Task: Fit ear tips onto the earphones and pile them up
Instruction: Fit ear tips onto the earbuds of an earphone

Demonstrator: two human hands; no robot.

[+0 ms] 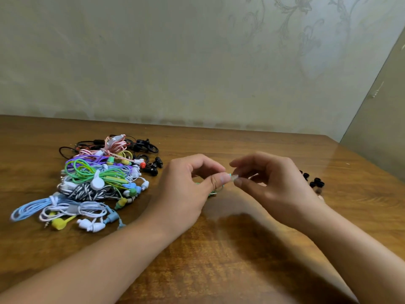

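Head view, 1 frame. Wooden table [241, 260] fills the lower half, with a pale patterned wall [197, 62] behind its far edge.

Left hand [188, 189] is held above the table near centre, fingers curled, thumb and forefinger pinching a green earphone [229, 174]; only a small mint tip of it shows past the thumbnail. Green cable [215, 191] shows below the same hand, hanging toward the table surface.

Right hand [276, 183] is just right of the left hand, fingers curled, thumb and forefinger pinching a clear ear tip [235, 177]. Ear tip sits directly against the exposed end of the green earphone; touching or nearly so, and whether it is seated on it I cannot tell because of blur and small size.

Pile of earphones [96, 181] lies on the table to the left of the hands, well apart from them: tangled cables in blue, white, green, purple, pink, yellow, black and a black-and-white striped one, with black units at the far side of the pile.

Black ear tips [315, 183] lie loose on the table to the right, beyond the right hand, partly hidden by it. Count not readable.

Both forearms enter from the near edge.
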